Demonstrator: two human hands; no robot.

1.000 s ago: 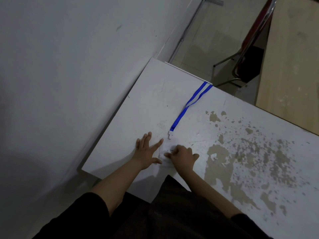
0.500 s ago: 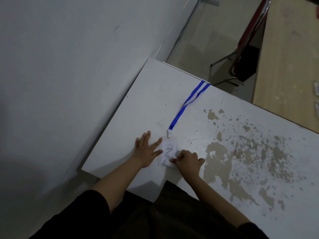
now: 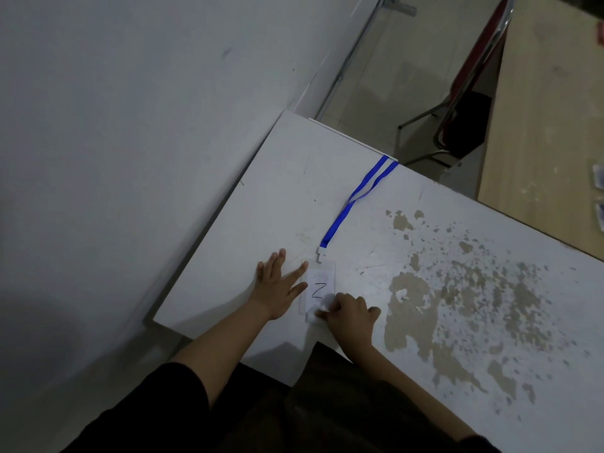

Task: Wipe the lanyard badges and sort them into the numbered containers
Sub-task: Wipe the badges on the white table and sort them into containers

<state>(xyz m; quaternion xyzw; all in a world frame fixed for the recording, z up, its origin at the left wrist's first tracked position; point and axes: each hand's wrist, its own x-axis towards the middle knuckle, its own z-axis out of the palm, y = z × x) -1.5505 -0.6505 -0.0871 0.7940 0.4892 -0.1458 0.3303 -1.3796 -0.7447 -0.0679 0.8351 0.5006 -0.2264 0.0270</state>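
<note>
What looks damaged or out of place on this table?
The white table has peeled brown patches right of the badge. The blue lanyard strap runs over the table's far edge.

I see a badge lying flat on the table near its front edge, between the person's two hands. The left hand rests flat on the table just left of the badge, fingertips touching its side; the right hand sits on the badge's near corner. The lanyard runs from the badge's far end to the table's back edge. A wall stands left; a chair and second table lie behind, right.
</note>
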